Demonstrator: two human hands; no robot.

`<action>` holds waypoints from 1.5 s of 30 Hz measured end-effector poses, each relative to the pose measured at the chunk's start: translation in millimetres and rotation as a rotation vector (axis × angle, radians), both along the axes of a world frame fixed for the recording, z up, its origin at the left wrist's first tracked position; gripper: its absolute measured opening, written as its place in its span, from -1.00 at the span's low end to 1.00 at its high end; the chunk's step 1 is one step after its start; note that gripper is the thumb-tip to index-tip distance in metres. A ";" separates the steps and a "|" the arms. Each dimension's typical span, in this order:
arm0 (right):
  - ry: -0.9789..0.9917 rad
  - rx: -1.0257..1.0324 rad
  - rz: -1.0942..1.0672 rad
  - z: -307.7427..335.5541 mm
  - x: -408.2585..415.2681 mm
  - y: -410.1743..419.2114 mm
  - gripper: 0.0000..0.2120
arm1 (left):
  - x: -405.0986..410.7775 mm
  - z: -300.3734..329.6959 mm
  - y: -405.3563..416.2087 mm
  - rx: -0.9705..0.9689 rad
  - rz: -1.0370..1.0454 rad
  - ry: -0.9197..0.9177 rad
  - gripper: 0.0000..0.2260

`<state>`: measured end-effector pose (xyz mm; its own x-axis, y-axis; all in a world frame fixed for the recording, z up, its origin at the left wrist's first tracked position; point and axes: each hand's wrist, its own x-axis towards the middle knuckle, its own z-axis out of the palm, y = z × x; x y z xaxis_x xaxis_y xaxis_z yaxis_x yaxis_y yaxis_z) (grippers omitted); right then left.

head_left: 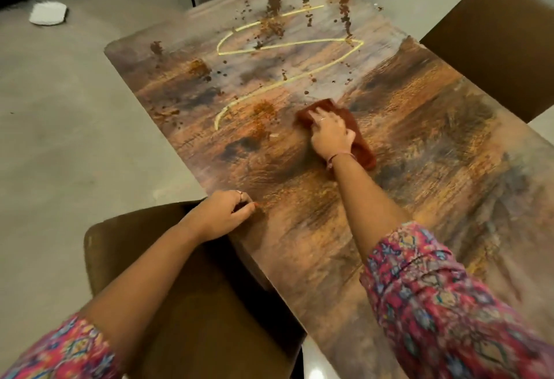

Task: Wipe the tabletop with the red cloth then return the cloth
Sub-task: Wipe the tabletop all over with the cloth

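Grey floor all round, brown chairs (494,45) tucked in on two sides of a wood-print tabletop (434,168). Right hand (329,135) pressed flat, fingers spread, on the red cloth (356,135) near the middle — just short of the mess. Left hand (224,213) resting at the near-left edge, fingers loosely curled, holding nothing. Far half still covered: yellow squiggle (287,45), brown crumbs and smears (269,24). Near half looking clean already. So roughly halfway at best, probably less — most of the spill left, cloth not yet returned. White pad (48,13) lying on the floor far left.
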<state>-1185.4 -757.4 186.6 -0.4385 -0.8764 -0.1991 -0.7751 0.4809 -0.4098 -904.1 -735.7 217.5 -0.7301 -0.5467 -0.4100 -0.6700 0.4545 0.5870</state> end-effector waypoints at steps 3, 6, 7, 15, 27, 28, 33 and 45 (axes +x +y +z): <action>0.000 0.044 -0.241 4.1 19.6 -1.5 -0.53 | 24.0 4.6 -19.3 -0.017 -0.047 0.018 -0.86; 0.094 -0.029 -0.235 -2.9 104.3 19.5 -0.55 | 49.9 11.6 -37.7 -0.041 -0.027 0.051 -0.80; 0.103 -0.057 -0.178 -4.9 136.5 29.4 -0.57 | 55.5 14.7 -42.6 -0.038 -0.011 0.061 -0.81; 0.100 0.019 0.233 -3.0 241.5 133.0 -0.57 | 78.6 31.1 -65.6 0.027 0.093 0.104 -0.81; 0.116 0.031 -0.264 0.2 185.7 165.3 -0.59 | 73.6 27.7 -59.2 0.189 0.179 0.126 -0.86; 0.123 0.031 -0.286 -0.4 183.8 145.6 -0.59 | 73.3 26.9 -60.4 0.190 0.187 0.126 -0.86; 0.100 0.010 -0.008 -6.5 219.0 117.5 -0.56 | 72.2 19.7 -71.2 0.175 0.249 0.175 -0.89; 0.171 0.033 -0.460 -8.4 230.7 41.2 -0.58 | 88.6 8.2 -130.7 0.235 0.170 0.201 -0.88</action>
